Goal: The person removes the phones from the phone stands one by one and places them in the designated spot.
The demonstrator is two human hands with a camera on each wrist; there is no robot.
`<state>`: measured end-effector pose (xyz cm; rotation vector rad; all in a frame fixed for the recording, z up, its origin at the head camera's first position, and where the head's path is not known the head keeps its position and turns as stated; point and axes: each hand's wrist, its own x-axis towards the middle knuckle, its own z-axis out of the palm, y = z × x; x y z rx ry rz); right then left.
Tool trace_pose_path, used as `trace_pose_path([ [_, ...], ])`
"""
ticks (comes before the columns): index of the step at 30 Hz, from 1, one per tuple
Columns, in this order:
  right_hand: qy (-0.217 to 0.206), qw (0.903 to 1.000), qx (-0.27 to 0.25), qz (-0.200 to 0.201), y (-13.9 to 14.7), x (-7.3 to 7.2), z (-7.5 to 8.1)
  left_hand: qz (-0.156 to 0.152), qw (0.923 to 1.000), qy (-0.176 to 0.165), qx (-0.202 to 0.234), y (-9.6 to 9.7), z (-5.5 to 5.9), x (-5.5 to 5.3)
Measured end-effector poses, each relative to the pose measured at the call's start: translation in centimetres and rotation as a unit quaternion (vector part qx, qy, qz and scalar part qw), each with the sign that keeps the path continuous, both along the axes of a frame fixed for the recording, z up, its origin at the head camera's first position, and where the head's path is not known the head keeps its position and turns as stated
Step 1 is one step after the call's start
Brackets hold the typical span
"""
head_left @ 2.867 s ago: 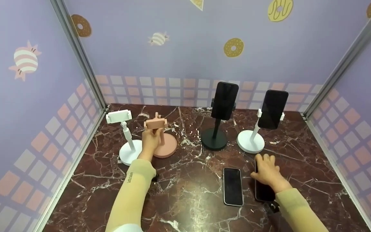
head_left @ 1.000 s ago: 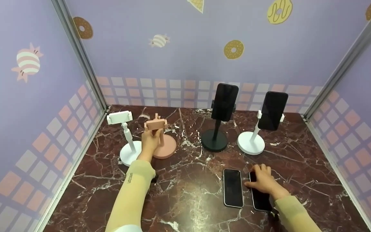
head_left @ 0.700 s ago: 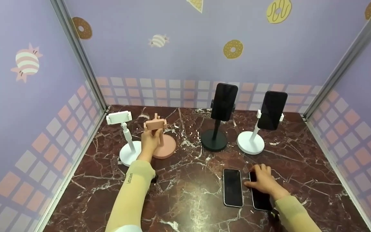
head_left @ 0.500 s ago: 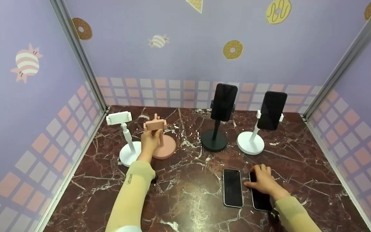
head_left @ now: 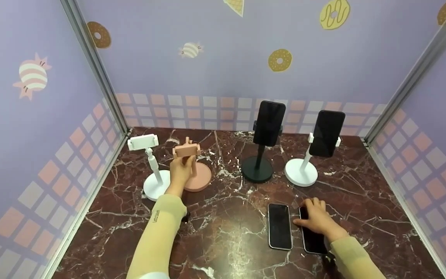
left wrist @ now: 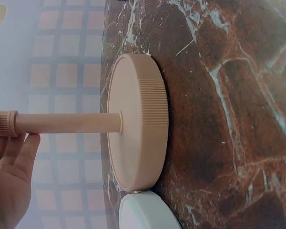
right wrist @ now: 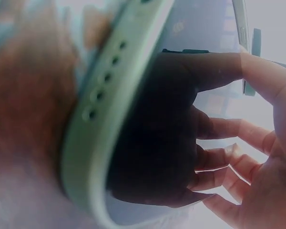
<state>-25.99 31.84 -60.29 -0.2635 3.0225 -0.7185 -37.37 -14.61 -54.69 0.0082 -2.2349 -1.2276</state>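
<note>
My left hand [head_left: 179, 170] grips the pole of a pink phone stand [head_left: 199, 179] just under its holder, which holds no phone. In the left wrist view the fingers are at a ribbed collar [left wrist: 5, 123] on that pole, and the round base sits flat on the table. My right hand [head_left: 319, 217] is over a dark smartphone [head_left: 315, 242] lying face up, thumb at its left edge and fingers across its upper part. The right wrist view shows the phone's light frame [right wrist: 93, 138] close up. A second smartphone [head_left: 280, 226] with a silver rim lies parallel, just left.
A white phone stand [head_left: 155, 184] with a bare holder is at the left, its base against the pink one. Behind the right hand rise a black stand [head_left: 258, 169] and another white stand [head_left: 301, 172], each bearing a black phone. Patterned walls [head_left: 227, 69] surround the marble table [head_left: 215, 232].
Since the earliest frame, my right hand has shifted the smartphone left and toward me, closer beside the other one. Over the last second both hands have stayed still.
</note>
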Motion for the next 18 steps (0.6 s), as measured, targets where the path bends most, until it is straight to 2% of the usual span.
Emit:
trace_pose_path([
  [9, 0.002, 0.9999, 0.013, 0.005, -0.1, -0.1, 0.4, 0.006, 0.9999, -0.011, 0.010, 0.2, 0.0, 0.2],
  [13, -0.003, 0.9998, 0.017, 0.004, -0.4, -0.1, 0.8, 0.013, 0.9998, -0.002, 0.018, 0.4, -0.2, 0.5],
  [15, -0.007, 0.9998, 0.020, 0.003, -0.5, -0.1, 1.1, 0.008, 0.9995, 0.000, 0.030, 0.5, -0.3, 0.7],
  [18, -0.008, 0.9996, 0.025, 0.005, -0.7, -0.1, 1.4, -0.015, 0.9981, 0.001, 0.059, 0.7, -0.6, 1.2],
])
